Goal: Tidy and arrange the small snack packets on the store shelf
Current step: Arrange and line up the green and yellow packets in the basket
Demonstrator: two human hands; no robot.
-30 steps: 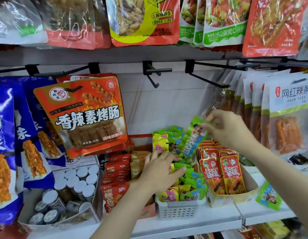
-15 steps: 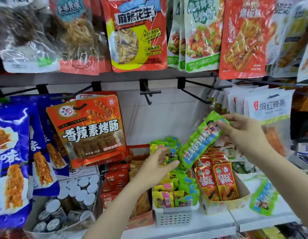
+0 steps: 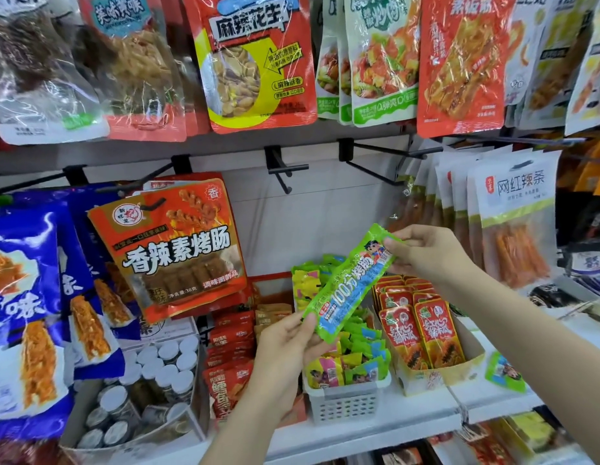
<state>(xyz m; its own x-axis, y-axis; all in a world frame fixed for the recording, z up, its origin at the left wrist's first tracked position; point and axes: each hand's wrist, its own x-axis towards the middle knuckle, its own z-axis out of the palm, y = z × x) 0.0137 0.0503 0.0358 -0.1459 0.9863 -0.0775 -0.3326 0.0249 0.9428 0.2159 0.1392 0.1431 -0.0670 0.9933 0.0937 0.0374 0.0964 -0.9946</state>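
Both our hands pinch one green snack packet (image 3: 350, 283): left hand (image 3: 288, 337) low, right hand (image 3: 426, 251) high, above the white basket (image 3: 349, 401).

Green packet (image 3: 349, 285): apparently "100分烤肠"

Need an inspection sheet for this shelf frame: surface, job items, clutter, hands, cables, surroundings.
Surface: white shelf, stocked with boxes and baskets.
Job's things: long green packet held tilted above the white basket of small green and yellow packets; carton of red packets beside it, to the right.
Clutter: one loose green packet lying on the shelf right of the carton.
Hands: left hand pinches the long packet's lower end; right hand pinches its upper end.
Cables: nothing seen.
Surroundings: hanging snack bags above and at the sides, two bare black hooks, box of capped jars at lower left.
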